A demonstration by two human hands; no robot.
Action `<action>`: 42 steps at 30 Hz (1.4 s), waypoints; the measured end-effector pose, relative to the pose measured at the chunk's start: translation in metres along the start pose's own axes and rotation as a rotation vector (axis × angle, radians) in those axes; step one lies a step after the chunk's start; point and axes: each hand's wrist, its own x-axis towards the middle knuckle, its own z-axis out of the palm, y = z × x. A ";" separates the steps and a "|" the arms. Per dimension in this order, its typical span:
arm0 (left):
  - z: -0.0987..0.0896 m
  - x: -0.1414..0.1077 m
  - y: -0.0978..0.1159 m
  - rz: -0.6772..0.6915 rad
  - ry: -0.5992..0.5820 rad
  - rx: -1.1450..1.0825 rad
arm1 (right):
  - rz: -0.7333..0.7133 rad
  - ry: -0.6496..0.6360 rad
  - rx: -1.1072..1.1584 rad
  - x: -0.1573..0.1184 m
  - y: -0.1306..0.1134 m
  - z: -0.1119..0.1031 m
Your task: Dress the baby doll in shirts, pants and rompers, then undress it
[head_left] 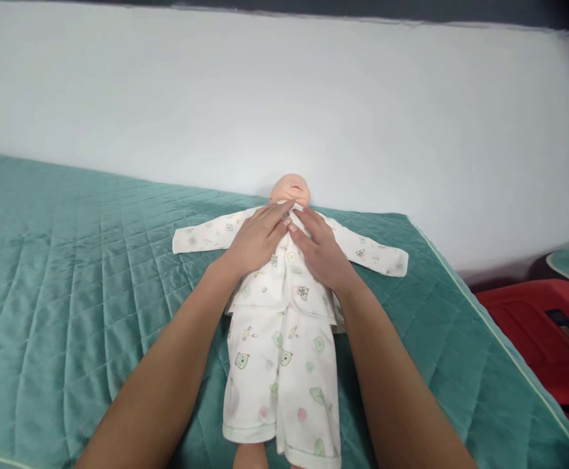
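Note:
A baby doll (290, 189) lies on its back, dressed in a white long-sleeved shirt (265, 290) and white trousers (308, 384), both printed with small green and pink animals. My left hand (260, 238) rests flat on the upper chest, fingers stretched toward the collar. Mirroring it on the other side, my right hand (321, 251) also lies flat on the shirt front, with the thumbs almost meeting at the middle seam. A button shows just below the hands. Both sleeves spread out sideways, and no doll hands show at the cuffs. Bare doll legs stick out of the trousers.
A green quilted cover (118, 280) lies under the doll, its pale-edged border running down the right. Behind stands a white wall (284, 98), close to the doll's head. A red plastic object (543, 326) stands beyond the right edge, lower down.

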 end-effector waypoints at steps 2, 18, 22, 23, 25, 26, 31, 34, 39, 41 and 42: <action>0.000 0.000 0.000 -0.022 0.008 -0.009 | 0.018 -0.008 -0.011 0.001 0.000 0.000; 0.000 -0.001 -0.002 0.016 0.052 -0.070 | 0.004 -0.002 0.139 0.014 0.021 -0.007; 0.000 -0.003 -0.004 0.092 0.107 -0.128 | -0.018 0.043 0.229 0.011 0.023 -0.008; 0.000 -0.003 -0.004 0.095 0.123 -0.142 | -0.014 0.049 0.266 0.010 0.024 -0.007; 0.000 -0.005 -0.005 0.082 0.150 -0.156 | 0.005 0.051 0.317 0.008 0.023 -0.007; 0.001 -0.005 -0.006 0.074 0.158 -0.156 | 0.018 0.049 0.325 0.007 0.023 -0.007; 0.003 -0.005 -0.006 0.061 0.167 -0.137 | 0.035 0.025 0.284 0.005 0.020 -0.009; 0.003 -0.004 -0.010 0.083 0.207 -0.062 | -0.007 -0.031 0.225 0.001 0.018 -0.012; -0.001 -0.021 -0.039 -0.014 0.367 0.282 | -0.048 -0.114 0.090 -0.013 0.010 -0.018; -0.007 -0.036 -0.055 -0.171 0.335 0.426 | -0.049 -0.121 0.080 -0.023 0.006 -0.017; -0.012 -0.045 -0.063 -0.251 0.299 0.489 | -0.046 -0.103 0.091 -0.028 0.006 -0.015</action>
